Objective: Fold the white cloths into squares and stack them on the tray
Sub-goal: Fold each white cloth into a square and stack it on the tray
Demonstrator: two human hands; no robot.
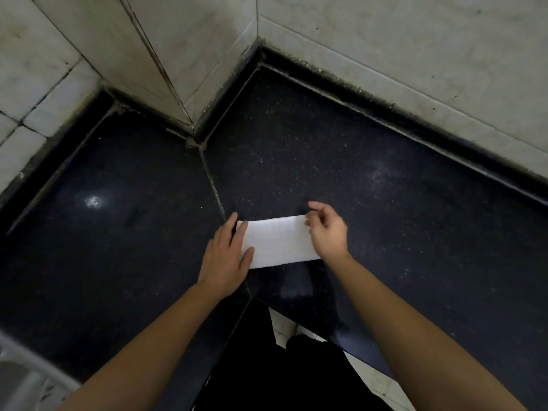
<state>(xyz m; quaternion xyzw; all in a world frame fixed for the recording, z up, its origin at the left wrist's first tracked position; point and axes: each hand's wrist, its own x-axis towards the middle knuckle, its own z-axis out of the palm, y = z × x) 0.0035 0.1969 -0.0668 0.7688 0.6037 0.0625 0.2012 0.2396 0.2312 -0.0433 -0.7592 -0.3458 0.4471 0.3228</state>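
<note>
Black speckled stone table [385,203], L-shaped. One white cloth [280,241], folded to a long strip, lies flat near the front edge, by its inner corner. Left hand [226,256] is flat with straight fingers, pressing the left end, likely as an anchor. Right hand [327,232] pinches the far right corner, presumably to fold it across into a square. Hands: two.

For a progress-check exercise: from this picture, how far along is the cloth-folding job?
Done: the white cloth lies folded into a long strip on the dark counter. In hand: the left hand presses its left end; the right hand pinches the right end. Left: folding it square and stacking; no tray shows clearly.
</note>
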